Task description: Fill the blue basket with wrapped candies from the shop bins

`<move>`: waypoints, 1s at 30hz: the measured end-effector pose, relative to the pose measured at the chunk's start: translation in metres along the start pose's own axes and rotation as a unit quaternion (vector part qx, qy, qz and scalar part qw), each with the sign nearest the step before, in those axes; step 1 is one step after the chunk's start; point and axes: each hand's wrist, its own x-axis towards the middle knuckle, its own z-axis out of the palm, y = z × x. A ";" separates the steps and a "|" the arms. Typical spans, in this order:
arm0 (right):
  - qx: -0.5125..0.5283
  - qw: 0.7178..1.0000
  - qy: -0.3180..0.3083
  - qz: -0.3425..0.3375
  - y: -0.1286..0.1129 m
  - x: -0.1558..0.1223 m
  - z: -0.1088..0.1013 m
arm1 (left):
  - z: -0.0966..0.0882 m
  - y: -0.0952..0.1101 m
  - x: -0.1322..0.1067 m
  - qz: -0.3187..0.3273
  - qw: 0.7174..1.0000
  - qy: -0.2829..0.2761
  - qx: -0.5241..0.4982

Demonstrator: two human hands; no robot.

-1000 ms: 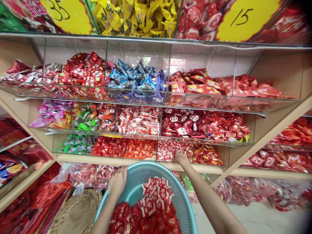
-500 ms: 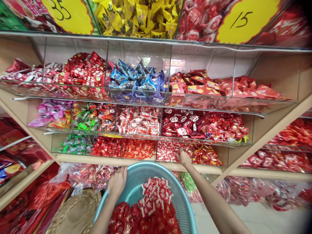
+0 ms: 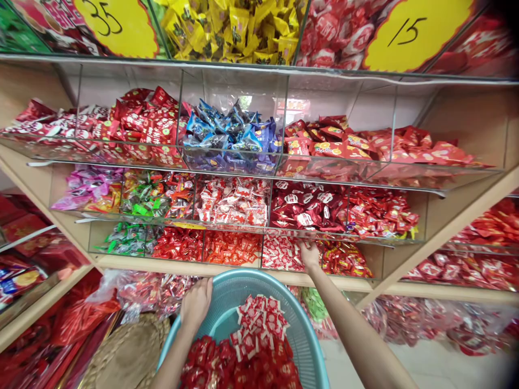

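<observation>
My left hand [image 3: 196, 304] is closed on the rim of a teal plastic basket [image 3: 302, 329] that I hold low in front of me. Inside lie red-and-white wrapped candies [image 3: 261, 321] on top of red wrapped candies [image 3: 239, 367]. My right hand [image 3: 310, 256] reaches up to the lowest clear bin of the shelf, at the divider between the red-and-white candies [image 3: 281, 252] and the red-and-yellow candies [image 3: 344, 259]. Its fingers are up inside the bin and hidden, so I cannot see whether they hold anything.
Clear plastic bins in tiers hold blue [image 3: 231, 132], dark red [image 3: 308, 208], green [image 3: 140, 200] and pink [image 3: 85, 183] sweets. Yellow price tags reading 35 [image 3: 117, 24] and 15 [image 3: 413, 32] hang above. A woven basket [image 3: 130, 354] sits at lower left, with bagged sweets under the shelf.
My right hand has shifted a little to the right and upward along the lowest bin, from the red-and-white candies toward the divider. The left hand and the basket have stayed put.
</observation>
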 end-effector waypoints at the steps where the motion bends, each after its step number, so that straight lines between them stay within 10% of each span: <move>1: 0.032 0.999 -0.006 0.014 -0.004 -0.004 0.001 | 0.000 0.000 0.000 0.000 1.000 0.001 0.002; 6: 0.220 0.968 -0.093 0.077 -0.015 -0.043 -0.001 | 0.000 0.000 0.001 -0.002 1.000 0.002 0.012; 9: 0.426 0.870 -0.176 0.175 -0.015 -0.077 -0.003 | 0.001 0.000 0.001 0.001 1.000 0.002 0.012; 15: 0.447 0.833 -0.245 0.215 -0.010 -0.134 -0.009 | 0.001 0.000 0.001 0.010 1.000 0.010 0.017; 22: 0.075 0.957 -0.260 -0.100 0.010 -0.146 -0.028 | -0.003 0.004 0.000 0.004 1.000 0.003 0.013; 30: -0.272 0.898 -0.305 -0.161 0.019 -0.165 -0.040 | 0.000 0.002 0.000 0.006 1.000 0.009 0.011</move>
